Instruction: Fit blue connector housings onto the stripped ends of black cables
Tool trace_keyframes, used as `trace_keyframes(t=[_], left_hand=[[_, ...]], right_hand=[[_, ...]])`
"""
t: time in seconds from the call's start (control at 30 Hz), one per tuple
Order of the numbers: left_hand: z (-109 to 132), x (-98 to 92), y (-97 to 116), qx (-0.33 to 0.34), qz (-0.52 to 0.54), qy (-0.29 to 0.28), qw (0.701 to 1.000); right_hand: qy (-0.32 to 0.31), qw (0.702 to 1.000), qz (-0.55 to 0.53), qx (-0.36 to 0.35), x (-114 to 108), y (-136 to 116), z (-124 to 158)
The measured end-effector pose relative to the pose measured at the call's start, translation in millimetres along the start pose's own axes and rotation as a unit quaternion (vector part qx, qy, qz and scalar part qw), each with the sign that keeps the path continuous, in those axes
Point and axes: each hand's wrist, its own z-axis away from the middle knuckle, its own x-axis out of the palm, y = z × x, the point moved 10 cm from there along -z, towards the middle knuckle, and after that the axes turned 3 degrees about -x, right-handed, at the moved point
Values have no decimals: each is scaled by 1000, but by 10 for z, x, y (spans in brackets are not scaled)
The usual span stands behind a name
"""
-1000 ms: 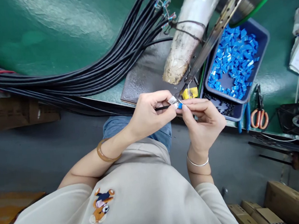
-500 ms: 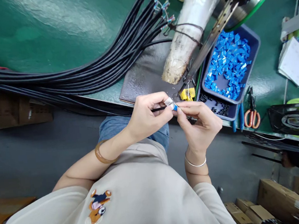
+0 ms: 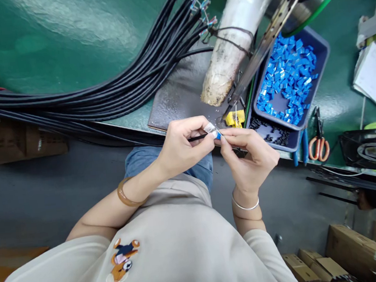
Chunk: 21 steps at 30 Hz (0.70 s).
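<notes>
My left hand [image 3: 188, 143] pinches a black cable [image 3: 197, 137] close to its end, where a silvery connector [image 3: 210, 128] with a blue part [image 3: 218, 135] sticks out. From the other side my right hand [image 3: 250, 152] closes thumb and forefinger at the blue part. The fingertips of both hands nearly meet over the table's front edge and cover part of the connector. Just beyond them lies a yellow piece [image 3: 235, 118] beneath the tip of a soldering iron [image 3: 254, 72], which is clamped above the table.
Bundled black cables [image 3: 104, 96] with stripped ends lie at the left. A white-wrapped tube [image 3: 228, 48] slants down in the middle. At right are a bin of blue pieces [image 3: 314, 71], a lower bin of small black parts [image 3: 272, 135], orange-handled scissors [image 3: 318, 148] and a fan [image 3: 375, 149].
Both hands keep their pinch on the cable end and connector. They have shifted very slightly left; the view has moved a little too.
</notes>
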Motion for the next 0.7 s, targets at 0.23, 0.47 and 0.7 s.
trace_keyframes(t=[0.23,0.47,0.7], left_hand=[[-64,25,-40,-49,45,-13,998],[-151,23,-5,-47,67,-7,997],[-145,-21,18,-22,39,15,999]], right_hand=[[11,1000,-12,0,-7,20,-3],[10,999,-32,33,9,108,-26],[9,1000,-5,-18,6,27,-94]])
